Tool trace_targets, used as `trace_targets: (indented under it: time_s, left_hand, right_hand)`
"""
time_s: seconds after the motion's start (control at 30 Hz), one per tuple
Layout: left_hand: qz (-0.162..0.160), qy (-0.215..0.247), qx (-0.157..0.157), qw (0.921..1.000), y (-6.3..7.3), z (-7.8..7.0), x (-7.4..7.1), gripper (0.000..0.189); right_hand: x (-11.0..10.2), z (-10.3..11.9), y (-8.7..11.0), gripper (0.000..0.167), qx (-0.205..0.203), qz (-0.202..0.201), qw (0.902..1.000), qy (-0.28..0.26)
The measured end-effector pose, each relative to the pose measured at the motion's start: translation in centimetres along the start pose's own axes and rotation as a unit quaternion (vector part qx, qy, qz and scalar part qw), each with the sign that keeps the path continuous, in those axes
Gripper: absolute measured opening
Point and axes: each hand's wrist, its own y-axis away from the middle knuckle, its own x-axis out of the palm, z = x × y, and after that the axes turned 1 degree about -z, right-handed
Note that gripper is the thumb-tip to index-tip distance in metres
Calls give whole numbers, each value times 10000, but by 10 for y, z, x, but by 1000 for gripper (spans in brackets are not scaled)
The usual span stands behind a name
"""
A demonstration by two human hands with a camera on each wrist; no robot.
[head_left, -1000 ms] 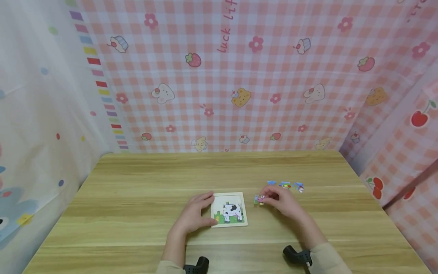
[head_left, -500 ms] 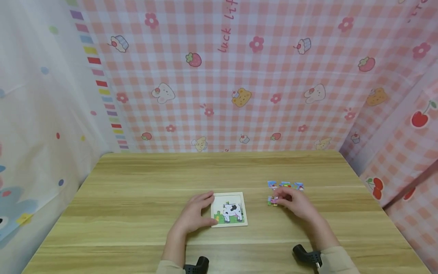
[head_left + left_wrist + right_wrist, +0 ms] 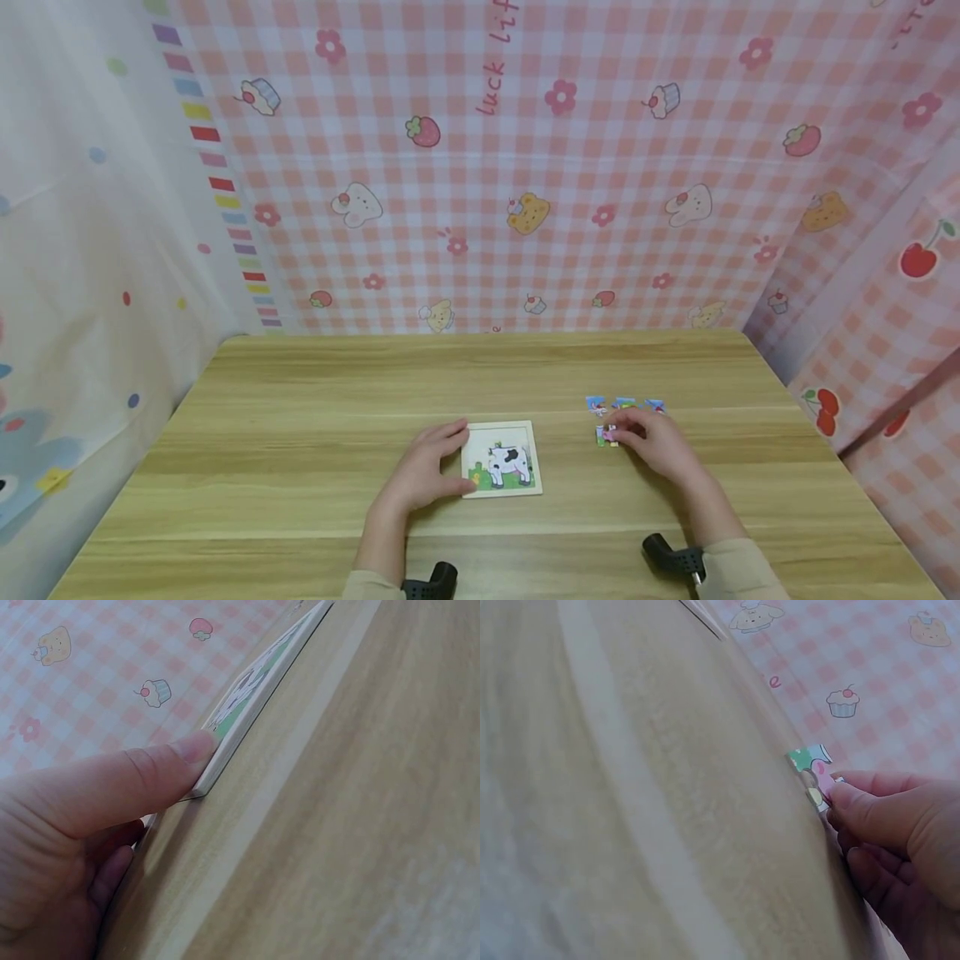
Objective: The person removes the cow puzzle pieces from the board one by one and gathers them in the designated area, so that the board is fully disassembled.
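A square wooden puzzle board (image 3: 501, 458) with a cow picture in it lies on the table. My left hand (image 3: 427, 468) holds it along the left side, thumb on the near corner and fingers at the far corner; the left wrist view shows the thumb (image 3: 150, 776) on the board's edge. To the right, my right hand (image 3: 656, 442) pinches a small puzzle piece (image 3: 819, 776) with pink and green print between thumb and forefinger, low over the table. Just beyond that hand lie several blue-topped puzzle pieces (image 3: 596, 405), some partly hidden by its fingers.
The wooden table (image 3: 300, 433) reaches back to a pink checked cloth (image 3: 465, 250). White cloth (image 3: 112, 250) hangs at the left, and more checked cloth at the right. Each wrist wears a black camera mount (image 3: 671, 557).
My right hand has moved right with the pinched puzzle piece, away from the board, uncovering the leftmost loose piece. The left hand and the board have stayed in place.
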Motion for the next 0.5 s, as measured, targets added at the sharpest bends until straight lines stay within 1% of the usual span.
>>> trace_targets:
  time_s: [0.23,0.5]
  left_hand:
    - [-40,5,37,10000,0,2,1,75]
    - [-39,-37,73,10000,0,1,0,74]
  right_hand:
    - [3,-4,0,10,-138,-134,9997,142]
    - [4,-6,-2,11,-87,-261,9992,280]
